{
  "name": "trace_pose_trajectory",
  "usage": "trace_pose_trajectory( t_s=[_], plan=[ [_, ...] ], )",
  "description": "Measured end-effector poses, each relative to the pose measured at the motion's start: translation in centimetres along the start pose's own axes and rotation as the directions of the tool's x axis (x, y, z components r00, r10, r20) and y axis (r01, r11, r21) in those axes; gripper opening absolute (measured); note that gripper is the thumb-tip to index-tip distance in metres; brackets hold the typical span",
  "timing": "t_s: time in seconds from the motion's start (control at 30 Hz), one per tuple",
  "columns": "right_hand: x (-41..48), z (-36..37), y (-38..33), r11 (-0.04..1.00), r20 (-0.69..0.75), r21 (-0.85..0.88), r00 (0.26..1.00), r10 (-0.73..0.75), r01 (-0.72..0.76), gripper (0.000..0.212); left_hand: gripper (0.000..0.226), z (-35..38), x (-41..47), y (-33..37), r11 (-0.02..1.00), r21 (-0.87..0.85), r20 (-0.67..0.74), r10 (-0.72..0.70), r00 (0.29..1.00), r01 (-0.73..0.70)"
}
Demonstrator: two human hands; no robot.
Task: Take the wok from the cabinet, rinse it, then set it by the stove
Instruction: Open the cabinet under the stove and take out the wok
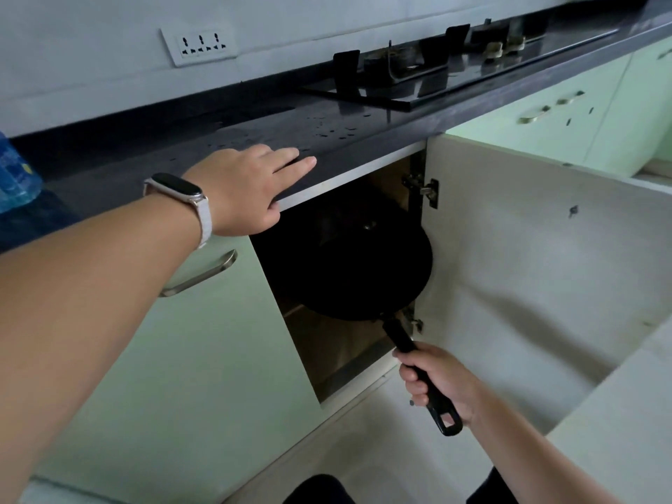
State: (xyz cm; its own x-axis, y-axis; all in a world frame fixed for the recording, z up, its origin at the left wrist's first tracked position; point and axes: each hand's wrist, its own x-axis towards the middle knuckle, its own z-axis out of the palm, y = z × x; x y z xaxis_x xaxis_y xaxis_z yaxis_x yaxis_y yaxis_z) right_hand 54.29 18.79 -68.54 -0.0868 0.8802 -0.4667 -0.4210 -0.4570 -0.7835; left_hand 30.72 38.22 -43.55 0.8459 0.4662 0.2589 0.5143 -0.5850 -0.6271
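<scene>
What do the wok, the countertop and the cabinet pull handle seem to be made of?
Wok: likely metal with a matte black coating; it shows almost no shine. Its grip, held by the right hand, looks like black plastic. Countertop: dark polished stone or a lookalike; it reflects light and beads water drops. Pull handle: brushed silvery metal, judging by its soft sheen.

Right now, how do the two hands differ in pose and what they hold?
The left hand lies flat, fingers straight, on the countertop edge; the right hand is curled round the wok handle. The left hand is at counter height; the right hand is low, before the open cabinet. The left wrist wears a watch band; the right shows none. Both are bare.
</scene>
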Motion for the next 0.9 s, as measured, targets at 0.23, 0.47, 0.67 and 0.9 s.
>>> trace_pose_trajectory(
  t_s=[0.23, 0.47, 0.67, 0.9],
  plan=[
    [-4.8, -1.3, 2.8, 0.999, -0.039, -0.046, 0.999, 0.011, -0.013, 0.007, 0.074, 0.3, 0.0, -0.1, 1.0, -0.02, 0.002, -0.006, 1.0, 0.006],
    [-7.4, -2.6, 5.2, 0.997, -0.088, -0.043, 0.994, 0.059, -0.063, 0.008, 0.074, 0.1, 0.0, 0.0, 1.0, -0.024, -0.003, -0.009, 1.0, 0.009],
    [-8.9, -2.6, 5.8, 0.996, -0.129, -0.033, 0.988, 0.08, -0.085, 0.006, 0.073, -0.4, 0.0, 0.0, 0.999, 0.044, -0.035, 0.034, 0.999, -0.032],
    [-10.4, -2.7, 6.4, 0.996, -0.146, -0.017, 0.986, 0.085, -0.088, 0.004, 0.047, -0.5, -3.4, 8.3, 0.981, -0.114, -0.25, 0.124, 0.96, -0.156]
  ],
)
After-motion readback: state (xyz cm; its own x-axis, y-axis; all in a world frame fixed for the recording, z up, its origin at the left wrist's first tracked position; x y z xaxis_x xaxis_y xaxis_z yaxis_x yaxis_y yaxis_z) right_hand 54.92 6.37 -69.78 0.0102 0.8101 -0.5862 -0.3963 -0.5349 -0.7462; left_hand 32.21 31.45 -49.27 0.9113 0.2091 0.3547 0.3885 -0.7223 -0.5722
